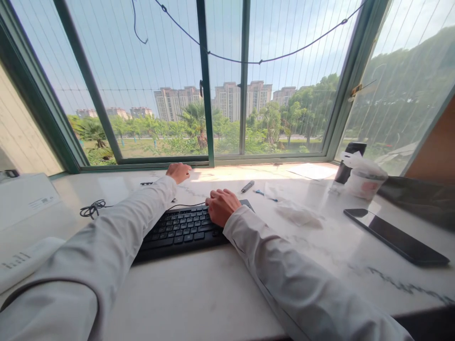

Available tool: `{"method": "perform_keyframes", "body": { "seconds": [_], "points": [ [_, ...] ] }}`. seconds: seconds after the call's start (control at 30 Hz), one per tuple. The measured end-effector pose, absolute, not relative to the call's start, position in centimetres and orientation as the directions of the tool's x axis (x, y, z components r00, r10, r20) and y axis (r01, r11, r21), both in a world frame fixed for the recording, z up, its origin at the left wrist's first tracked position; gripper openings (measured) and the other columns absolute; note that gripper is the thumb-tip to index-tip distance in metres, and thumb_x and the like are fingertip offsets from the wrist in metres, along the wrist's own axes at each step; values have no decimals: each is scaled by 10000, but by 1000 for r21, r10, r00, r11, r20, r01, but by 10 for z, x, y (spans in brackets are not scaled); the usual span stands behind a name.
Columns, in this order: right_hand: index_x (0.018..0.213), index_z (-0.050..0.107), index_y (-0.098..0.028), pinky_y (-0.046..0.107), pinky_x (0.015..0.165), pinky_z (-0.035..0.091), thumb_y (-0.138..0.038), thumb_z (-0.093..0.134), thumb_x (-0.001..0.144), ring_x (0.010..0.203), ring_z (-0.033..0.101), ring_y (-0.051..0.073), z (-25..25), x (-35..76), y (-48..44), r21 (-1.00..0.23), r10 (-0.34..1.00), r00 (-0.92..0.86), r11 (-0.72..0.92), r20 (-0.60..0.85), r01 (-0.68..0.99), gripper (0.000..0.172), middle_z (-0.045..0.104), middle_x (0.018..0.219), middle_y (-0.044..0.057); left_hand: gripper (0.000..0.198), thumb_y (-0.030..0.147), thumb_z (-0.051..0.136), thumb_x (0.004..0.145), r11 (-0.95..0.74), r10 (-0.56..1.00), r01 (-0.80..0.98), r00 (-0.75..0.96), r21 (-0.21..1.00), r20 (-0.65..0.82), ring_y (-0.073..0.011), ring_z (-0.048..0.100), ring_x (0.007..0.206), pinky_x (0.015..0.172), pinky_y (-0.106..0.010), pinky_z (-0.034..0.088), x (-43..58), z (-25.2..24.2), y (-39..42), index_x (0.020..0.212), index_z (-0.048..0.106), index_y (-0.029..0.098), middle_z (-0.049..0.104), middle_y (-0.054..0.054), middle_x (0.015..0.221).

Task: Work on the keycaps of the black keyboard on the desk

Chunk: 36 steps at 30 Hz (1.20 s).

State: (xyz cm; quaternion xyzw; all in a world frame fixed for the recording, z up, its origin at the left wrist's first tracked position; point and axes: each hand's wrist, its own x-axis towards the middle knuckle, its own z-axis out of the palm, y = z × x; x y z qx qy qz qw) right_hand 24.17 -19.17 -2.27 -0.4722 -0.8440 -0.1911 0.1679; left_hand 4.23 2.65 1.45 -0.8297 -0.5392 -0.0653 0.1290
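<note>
A black keyboard [186, 227] lies at a slant on the marble-patterned counter, partly covered by both forearms. My right hand [223, 207] rests over the keyboard's upper right part with its fingers curled together. What lies under those fingers is hidden. Farther off, past the keyboard's back edge, my left hand [179, 173] is held near the window with its fingers drawn in. Anything in it is too small or hidden to make out. A thin black cable [188, 205] runs along the keyboard's back edge toward my right hand.
A grey utility-knife-like tool [248, 186], a thin blue tool [265, 194] and a clear plastic bag [298, 214] lie right of my hands. Farther right are a smartphone [396, 237], a bagged tub [366, 183] and a dark cylinder [350, 163]. Coiled cable [93, 208] and a white box [28, 194] lie left.
</note>
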Motion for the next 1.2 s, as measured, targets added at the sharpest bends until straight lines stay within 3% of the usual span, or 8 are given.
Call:
{"method": "perform_keyframes", "body": {
  "seconds": [0.2,0.47,0.63,0.97,1.2],
  "points": [
    [978,688,-202,311,807,361,-205,444,871,925,571,189,-18,241,-195,132,754,-448,443,480,887,267,670,962,79,399,332,550,788,-387,764,911,403,-143,504,-231,635,965,854,-322,443,56,40,-36,1170,648,271,734,-22,937],
    [1077,646,-214,302,787,366,-302,388,927,859,606,176,-22,246,-192,-4,762,-308,377,569,926,311,706,925,57,405,342,543,845,-536,560,800,575,-268,596,-216,678,823,703,-298,467,64,52,-153,1233,618,254,738,-54,866],
    [1044,638,-210,297,774,363,-333,382,942,820,618,175,-23,247,-191,-67,738,-245,365,629,929,301,707,851,45,420,346,597,817,-529,534,830,487,-177,691,-198,685,780,633,-269,455,55,29,-186,1236,605,313,741,2,850],
    [997,655,-254,286,732,383,-403,394,946,756,613,166,-22,241,-192,-113,772,-223,356,596,928,305,700,785,16,393,348,568,854,-548,520,815,509,-189,686,-167,667,679,585,-236,418,38,-8,-174,1239,605,280,733,-48,779],
    [977,701,-275,263,642,382,-487,425,900,661,597,150,-32,229,-190,-309,831,-191,393,522,866,356,691,745,-2,440,384,557,866,-595,477,770,569,-231,670,-158,656,679,582,-226,401,36,-13,-181,1290,561,268,726,-43,768]
  ]
}}
